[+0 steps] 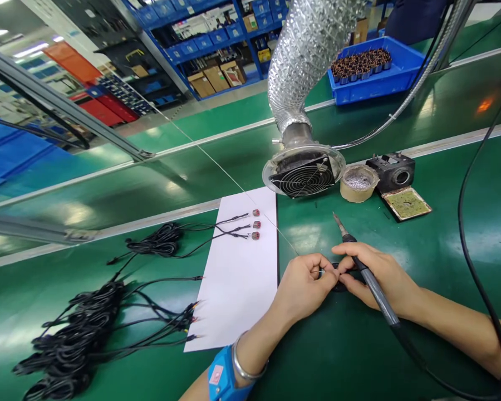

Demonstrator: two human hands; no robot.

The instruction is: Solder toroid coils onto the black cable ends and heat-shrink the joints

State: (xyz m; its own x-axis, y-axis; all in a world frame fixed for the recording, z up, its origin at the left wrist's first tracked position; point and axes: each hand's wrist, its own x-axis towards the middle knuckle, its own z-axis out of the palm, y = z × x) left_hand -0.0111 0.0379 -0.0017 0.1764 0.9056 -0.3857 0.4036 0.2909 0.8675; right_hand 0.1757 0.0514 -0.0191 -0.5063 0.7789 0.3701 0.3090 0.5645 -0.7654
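My left hand (307, 284), with a blue wrist strap and a metal bangle at the wrist, pinches a thin solder wire (250, 197) that runs down from the upper left. My right hand (379, 275) has a soldering iron (373, 284) lodged between its fingers, tip pointing up and away. Both sets of fingertips meet over a small round black piece (339, 287) on the green bench; the fingers mostly hide it. Left of the hands lies a white sheet (237, 278), where three small red-and-grey connectors (256, 225) sit beside stripped cable ends.
Bundles of black cables (87, 328) spread over the left bench. A fume extractor (304, 172) on a foil duct hangs ahead, beside a tape roll (359, 184), a black iron holder (390, 171) and a sponge tray (406, 203). A blue bin (371, 86) of parts stands beyond.
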